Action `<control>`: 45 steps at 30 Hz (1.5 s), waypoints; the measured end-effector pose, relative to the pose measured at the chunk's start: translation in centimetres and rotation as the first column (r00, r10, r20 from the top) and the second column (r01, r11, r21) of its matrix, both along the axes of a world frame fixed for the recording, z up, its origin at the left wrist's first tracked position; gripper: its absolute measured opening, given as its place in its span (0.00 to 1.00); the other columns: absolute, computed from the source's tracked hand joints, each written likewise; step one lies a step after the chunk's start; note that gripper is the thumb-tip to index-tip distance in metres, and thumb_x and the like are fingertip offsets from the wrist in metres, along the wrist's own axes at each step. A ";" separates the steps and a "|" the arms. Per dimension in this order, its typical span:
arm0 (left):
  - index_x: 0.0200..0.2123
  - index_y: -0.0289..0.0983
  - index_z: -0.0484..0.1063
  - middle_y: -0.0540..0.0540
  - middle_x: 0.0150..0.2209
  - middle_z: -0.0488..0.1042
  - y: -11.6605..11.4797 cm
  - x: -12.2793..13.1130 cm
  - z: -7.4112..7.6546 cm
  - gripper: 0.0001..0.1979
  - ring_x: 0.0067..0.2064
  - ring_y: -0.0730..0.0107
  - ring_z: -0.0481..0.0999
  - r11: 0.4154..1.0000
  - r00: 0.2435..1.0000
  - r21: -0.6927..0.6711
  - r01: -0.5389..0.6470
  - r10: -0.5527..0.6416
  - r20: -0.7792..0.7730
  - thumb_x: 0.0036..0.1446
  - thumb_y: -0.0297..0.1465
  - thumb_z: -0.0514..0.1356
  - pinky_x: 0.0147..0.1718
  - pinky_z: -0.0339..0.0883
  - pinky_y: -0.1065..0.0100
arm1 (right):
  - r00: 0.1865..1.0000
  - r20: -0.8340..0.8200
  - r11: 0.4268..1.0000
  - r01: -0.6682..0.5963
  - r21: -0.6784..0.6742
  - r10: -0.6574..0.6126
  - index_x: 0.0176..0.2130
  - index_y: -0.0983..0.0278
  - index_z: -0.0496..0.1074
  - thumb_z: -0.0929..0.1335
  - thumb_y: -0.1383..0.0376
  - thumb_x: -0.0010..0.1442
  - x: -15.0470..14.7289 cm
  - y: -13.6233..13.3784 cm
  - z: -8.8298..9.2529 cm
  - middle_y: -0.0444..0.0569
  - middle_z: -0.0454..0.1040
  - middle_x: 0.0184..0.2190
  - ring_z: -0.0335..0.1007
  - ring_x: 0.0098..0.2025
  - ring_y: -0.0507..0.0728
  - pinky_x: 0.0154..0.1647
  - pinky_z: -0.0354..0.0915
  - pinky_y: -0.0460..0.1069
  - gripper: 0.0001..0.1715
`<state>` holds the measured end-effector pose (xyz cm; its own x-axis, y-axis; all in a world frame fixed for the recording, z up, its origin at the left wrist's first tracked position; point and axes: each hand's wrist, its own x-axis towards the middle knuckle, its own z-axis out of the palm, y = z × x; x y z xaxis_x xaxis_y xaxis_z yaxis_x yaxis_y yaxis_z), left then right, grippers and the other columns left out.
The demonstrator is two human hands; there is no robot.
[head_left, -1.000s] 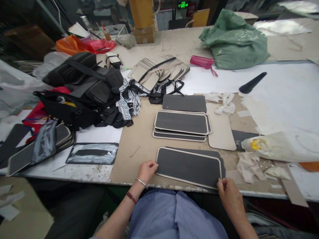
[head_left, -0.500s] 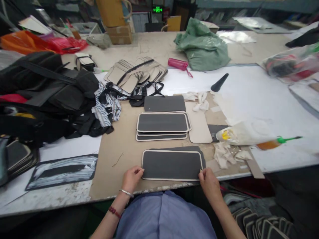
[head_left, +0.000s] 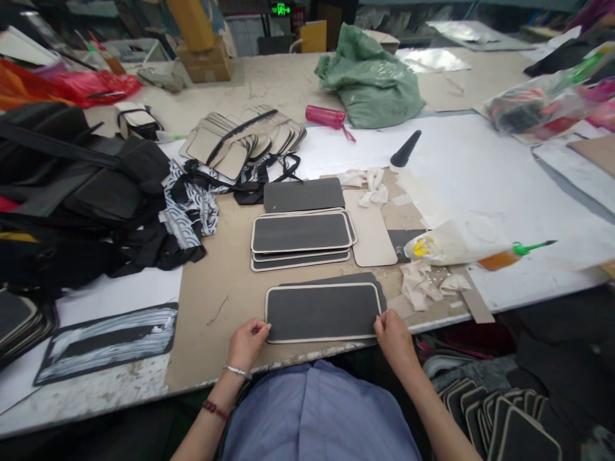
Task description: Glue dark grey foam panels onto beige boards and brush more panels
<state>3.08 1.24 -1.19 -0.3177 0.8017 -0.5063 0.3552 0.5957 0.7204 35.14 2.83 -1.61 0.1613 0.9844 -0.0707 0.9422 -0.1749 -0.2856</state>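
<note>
In front of me at the table's near edge lies a dark grey rectangular panel (head_left: 323, 312) with rounded corners and a beige border. Its left edge, near the lower corner, is pinched by my left hand (head_left: 248, 342). On the opposite side my right hand (head_left: 393, 331) grips the right edge between thumb and fingers. Under it another grey sheet (head_left: 336, 280) shows along the top and right. Just beyond is a small stack of like bordered panels (head_left: 302, 232), with a plain grey panel (head_left: 303, 195) behind and a beige board (head_left: 372, 229) to its right.
Black bags (head_left: 96, 166) crowd the left, above a white-smeared black panel (head_left: 108, 342). At right lie a white cone-shaped bag (head_left: 456, 242), an orange bottle (head_left: 502, 257) and cloth scraps (head_left: 418, 285). More bordered panels (head_left: 500, 413) sit low at right. Fanned beige boards (head_left: 240, 137) lie farther back.
The view has turned a little to the right, so everything sits farther left. Both hands keep their hold on the panel's edges, and the panel looks unmoved on the table.
</note>
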 end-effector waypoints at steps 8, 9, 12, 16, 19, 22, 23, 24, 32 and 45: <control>0.16 0.37 0.65 0.53 0.14 0.65 -0.2 0.0 -0.9 0.11 0.20 0.73 0.64 0.999 0.999 0.017 -0.039 0.039 0.017 0.38 0.39 0.56 0.21 0.58 0.72 | 1.000 -0.027 1.000 -0.014 -0.012 0.013 0.23 0.59 0.51 0.58 0.63 0.52 0.6 0.1 -0.7 0.41 0.56 0.18 0.55 0.22 0.52 0.27 0.53 0.48 0.09; 0.15 0.37 0.65 0.53 0.14 0.65 -0.2 0.0 -0.9 0.11 0.20 0.73 0.64 0.999 0.999 0.018 -0.043 0.042 0.015 0.38 0.39 0.56 0.21 0.58 0.72 | 0.999 -0.032 1.000 -0.012 -0.019 0.012 0.23 0.59 0.51 0.58 0.63 0.52 0.6 0.1 -0.8 0.41 0.56 0.18 0.55 0.21 0.52 0.26 0.52 0.48 0.09; 0.15 0.37 0.66 0.53 0.14 0.65 -0.2 -0.1 -1.0 0.10 0.20 0.73 0.64 0.999 0.999 0.015 -0.046 0.046 0.006 0.39 0.37 0.56 0.21 0.58 0.72 | 0.999 -0.041 0.999 0.002 -0.047 -0.004 0.22 0.59 0.51 0.58 0.62 0.52 0.7 0.2 -0.9 0.41 0.57 0.17 0.55 0.21 0.53 0.25 0.51 0.48 0.10; 0.16 0.36 0.66 0.53 0.14 0.65 -0.2 0.0 -0.9 0.09 0.20 0.74 0.64 0.999 0.999 0.010 -0.033 0.033 -0.001 0.40 0.35 0.56 0.22 0.58 0.72 | 0.999 -0.052 0.998 0.009 -0.065 -0.012 0.21 0.59 0.51 0.59 0.62 0.52 0.7 0.3 -0.6 0.41 0.57 0.16 0.56 0.20 0.53 0.24 0.51 0.48 0.10; 0.16 0.36 0.66 0.53 0.15 0.65 0.0 0.1 -0.8 0.08 0.20 0.74 0.65 1.000 1.000 0.006 -0.016 0.016 -0.026 0.41 0.33 0.56 0.22 0.58 0.73 | 0.999 -0.052 0.997 0.010 -0.070 -0.013 0.21 0.59 0.52 0.59 0.62 0.52 0.7 0.3 -0.5 0.41 0.57 0.15 0.55 0.19 0.53 0.24 0.50 0.48 0.10; 0.16 0.36 0.65 0.53 0.15 0.65 -0.1 0.1 -0.4 0.08 0.21 0.73 0.65 1.000 0.996 0.005 0.007 -0.006 -0.088 0.42 0.31 0.56 0.23 0.60 0.72 | 0.999 -0.052 0.998 -0.004 -0.064 0.001 0.21 0.59 0.52 0.58 0.61 0.52 0.7 0.3 -0.7 0.41 0.57 0.16 0.55 0.19 0.53 0.24 0.50 0.48 0.11; 0.16 0.37 0.65 0.52 0.16 0.65 -0.3 0.1 -0.2 0.08 0.21 0.72 0.66 1.000 0.993 0.006 0.012 -0.011 -0.118 0.43 0.31 0.57 0.24 0.61 0.71 | 0.999 -0.050 0.998 -0.004 -0.060 0.001 0.21 0.59 0.51 0.58 0.61 0.52 0.7 0.3 -0.7 0.41 0.56 0.16 0.55 0.19 0.52 0.24 0.50 0.48 0.11; 0.17 0.37 0.65 0.51 0.17 0.66 -0.6 0.2 0.1 0.08 0.23 0.71 0.66 1.000 0.989 0.010 0.009 -0.008 -0.148 0.44 0.32 0.57 0.26 0.62 0.69 | 0.999 -0.045 0.998 -0.004 -0.055 0.001 0.21 0.59 0.51 0.58 0.61 0.53 0.7 0.3 -0.7 0.41 0.56 0.16 0.54 0.19 0.52 0.23 0.50 0.48 0.11; 0.49 0.36 0.64 0.38 0.51 0.66 -0.3 5.8 1.1 0.17 0.55 0.57 0.61 0.740 0.655 0.277 0.613 -0.280 -0.702 0.58 0.33 0.50 0.52 0.57 0.55 | 1.000 0.029 0.999 0.013 -0.040 -0.012 0.23 0.60 0.54 0.58 0.64 0.53 0.0 0.3 0.0 0.42 0.59 0.19 0.55 0.22 0.51 0.25 0.52 0.47 0.08; 0.58 0.43 0.53 0.41 0.62 0.50 4.7 9.2 -0.7 0.28 0.62 0.56 0.47 0.548 0.455 0.133 0.826 -0.508 -0.731 0.55 0.44 0.51 0.58 0.42 0.51 | 0.990 0.099 0.977 0.121 -0.177 -0.105 0.27 0.62 0.61 0.55 0.62 0.60 1.1 0.3 1.5 0.45 0.63 0.20 0.59 0.23 0.54 0.26 0.53 0.48 0.13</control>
